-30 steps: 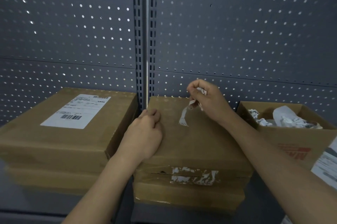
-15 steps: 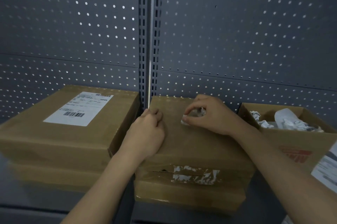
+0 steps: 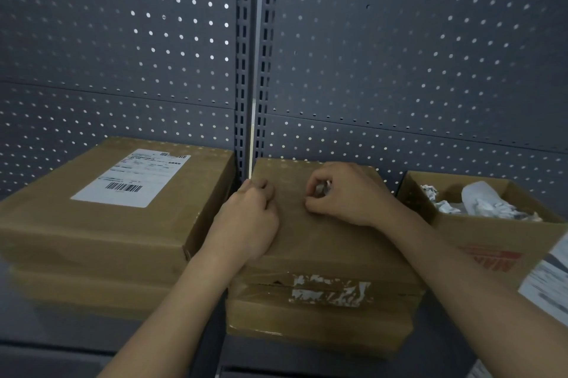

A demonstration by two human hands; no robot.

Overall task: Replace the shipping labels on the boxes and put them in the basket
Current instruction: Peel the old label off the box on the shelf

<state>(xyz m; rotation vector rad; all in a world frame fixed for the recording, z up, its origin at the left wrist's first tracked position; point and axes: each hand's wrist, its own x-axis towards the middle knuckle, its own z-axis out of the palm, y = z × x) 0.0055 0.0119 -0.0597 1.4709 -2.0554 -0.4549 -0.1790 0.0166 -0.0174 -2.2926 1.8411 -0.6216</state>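
Two stacks of flat brown boxes stand on a grey shelf. The top box of the middle stack (image 3: 325,242) has a bare brown top. My left hand (image 3: 249,217) rests on its left edge with fingers curled, holding nothing that I can see. My right hand (image 3: 344,193) lies on the box top and pinches a small white scrap of label (image 3: 323,187) between thumb and fingers. The box on the left stack (image 3: 101,224) carries a whole white shipping label (image 3: 132,177) with a barcode.
An open carton (image 3: 498,242) at the right holds crumpled white label scraps (image 3: 479,202). White printed sheets (image 3: 550,279) show at the right edge. The lower middle box has torn label remains (image 3: 329,288) on its front. A perforated grey back wall (image 3: 399,54) stands behind.
A second ago my right hand held a peeled white strip lifted off the box. It has come down onto the box top, the strip now only a small scrap in its fingers. My left hand stayed put.
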